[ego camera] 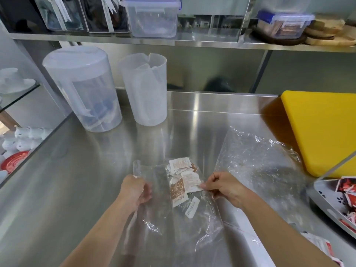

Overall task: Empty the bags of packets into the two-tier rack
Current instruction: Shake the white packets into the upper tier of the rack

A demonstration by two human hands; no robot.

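Observation:
A clear plastic bag (pixel 159 214) lies on the steel counter in front of me, with several white and brown packets (pixel 184 182) inside it. My left hand (pixel 134 189) grips the bag's left edge. Its right edge, beside a white packet, is pinched by my right hand (pixel 221 186). A second clear bag (pixel 258 160) lies flat and looks empty just to the right. The grey two-tier rack (pixel 327 201) shows at the right edge, its perforated tray holding red and white packets (pixel 346 191). More packets (pixel 321 245) lie in the tier below.
Two translucent plastic jugs (pixel 84 89) (pixel 144 89) stand at the back left of the counter (pixel 67 180). A yellow cutting board (pixel 323 130) lies at the right. A shelf (pixel 173 41) above carries lidded plastic boxes. White crockery (pixel 23 139) sits lower left.

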